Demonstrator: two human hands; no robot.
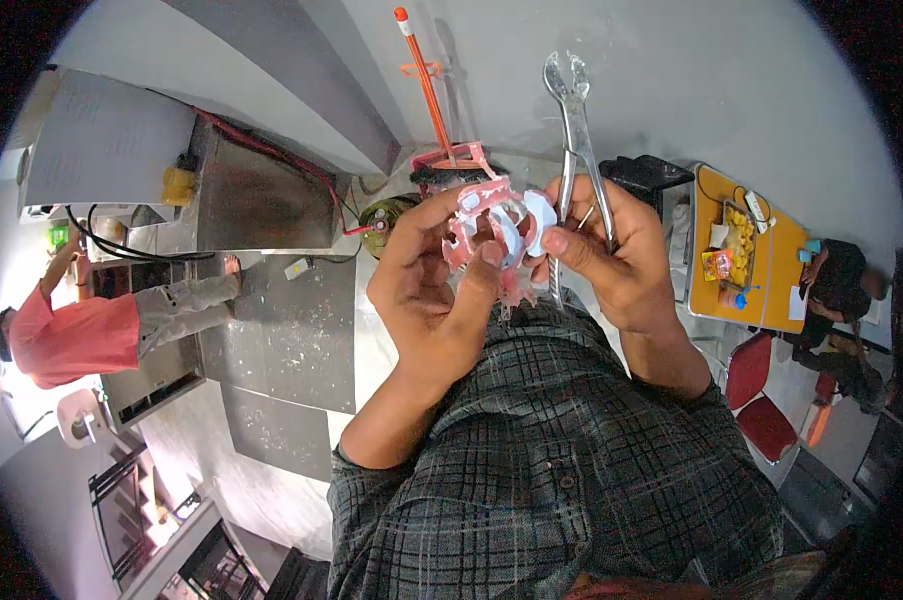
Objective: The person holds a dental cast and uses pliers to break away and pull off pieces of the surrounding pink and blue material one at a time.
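Left hand [421, 290] is gripping a ragged pink-and-white moulded piece [460, 250], thumb pressing on its near side, fingers curling around the left and behind; the fingers are closed on the piece, no wide gap showing. Right hand [621, 265] is wrapping long silver metal pliers [572, 120], handles lying across the palm and fingers, head pointing far; plier jaws are standing slightly parted with nothing between them; right thumb and a fingertip are also pinching a smooth pale blue-white chunk [539, 221] at the right side of the moulded piece; cannot tell if the chunk is loose or attached.

The moulded piece is sitting up between both hands, just beyond the dark checked shirt [561, 440]; the orange rod with a white band [428, 90] is standing behind it, on the far side.

Step in hand, as judged: the hands seem to be working the pale chunk at the piece's edge by finger, the pliers resting in the palm; the next move is probably calling for a firm left hold and a careful right pinch, since the thin pink edges are looking breakable; the plier handles are possibly getting in the way.
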